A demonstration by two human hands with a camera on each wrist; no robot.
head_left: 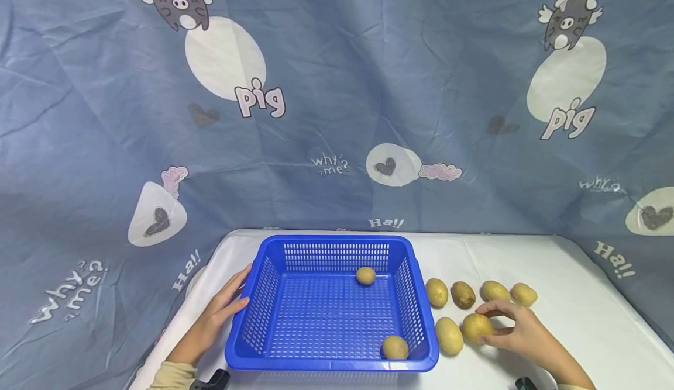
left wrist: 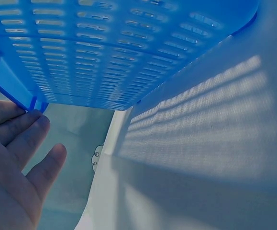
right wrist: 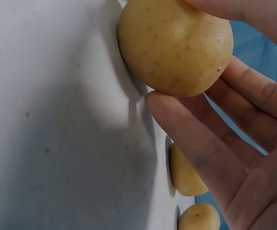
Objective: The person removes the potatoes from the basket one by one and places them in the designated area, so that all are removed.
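Note:
My right hand [head_left: 511, 327] pinches a round yellow potato [head_left: 477, 328] between thumb and fingers, close over the white table. In the right wrist view that potato [right wrist: 176, 48] shows small brown specks. My left hand [head_left: 215, 315] rests along the left side of a blue plastic basket [head_left: 332, 364], its fingers straight and touching the rim. The left wrist view shows the fingertips [left wrist: 41, 120] at the rim, with the slotted basket wall [left wrist: 105, 52] above. Inside the basket lie a small potato [head_left: 365, 275] at the back and another potato [head_left: 395, 348] at the front right corner.
Beside the basket's right wall lie an oval potato [head_left: 449, 336] and one behind it [head_left: 436, 292]. Farther right are a brown, rough potato [head_left: 463, 294] and two pale ones, the nearer [head_left: 495, 291] and the outermost [head_left: 523, 294]. A blue printed cloth [head_left: 326, 115] hangs behind the table [head_left: 568, 279].

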